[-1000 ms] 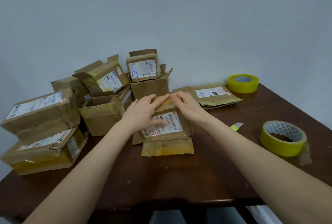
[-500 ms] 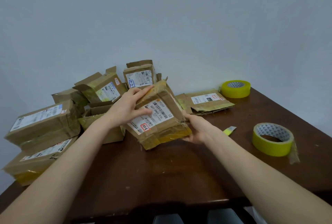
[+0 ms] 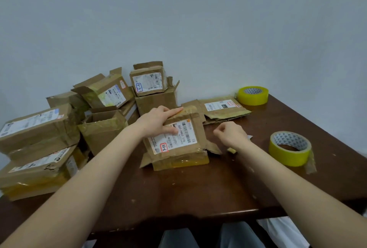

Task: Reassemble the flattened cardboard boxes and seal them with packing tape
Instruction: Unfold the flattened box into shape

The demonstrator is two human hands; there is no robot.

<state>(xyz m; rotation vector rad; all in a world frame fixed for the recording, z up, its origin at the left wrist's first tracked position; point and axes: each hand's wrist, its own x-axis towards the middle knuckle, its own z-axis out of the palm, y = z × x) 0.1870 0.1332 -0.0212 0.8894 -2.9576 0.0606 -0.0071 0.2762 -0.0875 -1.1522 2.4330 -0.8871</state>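
A small cardboard box with a white shipping label stands on the brown table in the middle. My left hand lies flat on its top, fingers straight across the far edge and thumb on the label. My right hand hovers just right of the box with fingers loosely curled, holding nothing I can see. A yellow tape roll lies to its right. A second yellow tape roll sits at the far right by the wall. A flattened box lies behind.
Several assembled and half-open boxes are piled at the left and back, among them a long box and an open box. A small strip of tape lies under my right wrist. The table's front edge is close to me.
The box was lifted and tilted in both hands, and it now stands on the table. My right hand has let go and moved right; my left hand stays on top.
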